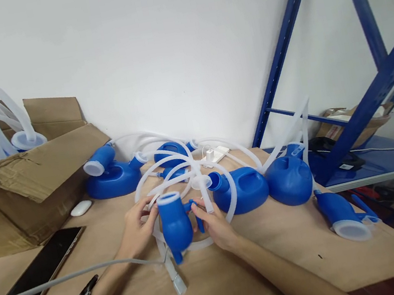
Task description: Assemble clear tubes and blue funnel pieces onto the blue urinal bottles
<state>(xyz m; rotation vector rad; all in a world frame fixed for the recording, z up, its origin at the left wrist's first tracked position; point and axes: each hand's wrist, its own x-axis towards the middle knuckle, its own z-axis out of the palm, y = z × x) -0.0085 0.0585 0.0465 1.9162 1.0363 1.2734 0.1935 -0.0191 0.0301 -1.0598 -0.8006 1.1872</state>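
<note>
A blue plastic bottle [175, 225] with a pale rim stands upright between my two hands at the middle of the wooden table [243, 281]. My left hand [137, 228] pinches a translucent white tube [152, 196] beside the bottle's neck. My right hand [212, 222] grips the bottle's blue side handle, with another white tube [205, 194] running past its fingers. More looped tubing lies behind and under the bottle.
Several more blue bottles [244, 189] with white tubes lie behind and right; one [342, 216] near the table's right edge. An open cardboard box [16, 184] stands left. A tablet [39, 269], a white earbud case [81, 207] and a grey cable [53, 282] lie front left. Blue shelving [364, 102] rises right.
</note>
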